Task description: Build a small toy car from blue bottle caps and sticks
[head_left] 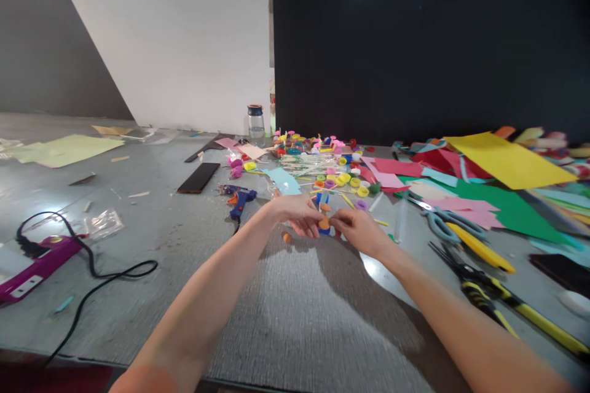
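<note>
Stretching in from the bottom edge, my left forearm (212,301) and right forearm (442,319) lie nearest the camera and converge near the centre of the frame. Under them the grey table (276,313) spans the whole width; behind it a black panel (415,49) fills the upper right, and a white panel (184,43) stands left of it. At right, a yellow sheet (511,163) lies on other coloured paper, with a green sheet (525,212) below it; a pale green sheet (78,150) lies at far left. Lower right are black-and-yellow pliers (509,296); lower left, a purple power strip (50,264).

My left hand (297,214) and right hand (362,230) face each other just below the middle of the frame. Left of centre rests a dark phone (199,177), with a blue glue gun (242,196) between it and my left hand. Coloured caps (343,178) are scattered beyond my hands.

Between my fingertips, at centre, is a small orange piece (324,223), with a blue piece (324,231) just below it. My left fingers are bent and slightly parted, my right thumb and forefinger near each other; I cannot tell whether either hand truly pinches it. Smallest, an orange ball (287,237) sits just below my left hand.
</note>
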`<move>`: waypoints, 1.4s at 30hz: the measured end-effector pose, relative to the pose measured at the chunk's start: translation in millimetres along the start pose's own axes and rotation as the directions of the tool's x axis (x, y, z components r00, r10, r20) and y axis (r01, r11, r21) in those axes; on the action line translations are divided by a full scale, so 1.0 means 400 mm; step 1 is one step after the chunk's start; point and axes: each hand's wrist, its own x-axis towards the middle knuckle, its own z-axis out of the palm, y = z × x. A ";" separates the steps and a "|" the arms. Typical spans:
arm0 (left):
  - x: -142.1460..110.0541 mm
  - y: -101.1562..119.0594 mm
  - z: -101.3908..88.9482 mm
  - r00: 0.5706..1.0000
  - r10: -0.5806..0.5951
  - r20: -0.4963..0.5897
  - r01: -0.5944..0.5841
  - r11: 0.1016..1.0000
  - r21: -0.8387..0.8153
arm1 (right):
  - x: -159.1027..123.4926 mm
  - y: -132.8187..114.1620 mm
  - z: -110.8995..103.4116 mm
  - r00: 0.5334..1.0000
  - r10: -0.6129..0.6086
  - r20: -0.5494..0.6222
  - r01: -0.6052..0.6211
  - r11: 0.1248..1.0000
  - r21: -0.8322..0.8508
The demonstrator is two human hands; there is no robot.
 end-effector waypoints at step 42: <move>-0.018 0.008 -0.014 0.996 -0.027 -0.088 0.034 0.996 0.086 | 0.003 0.010 0.003 0.994 -0.022 -0.104 0.020 1.000 -0.018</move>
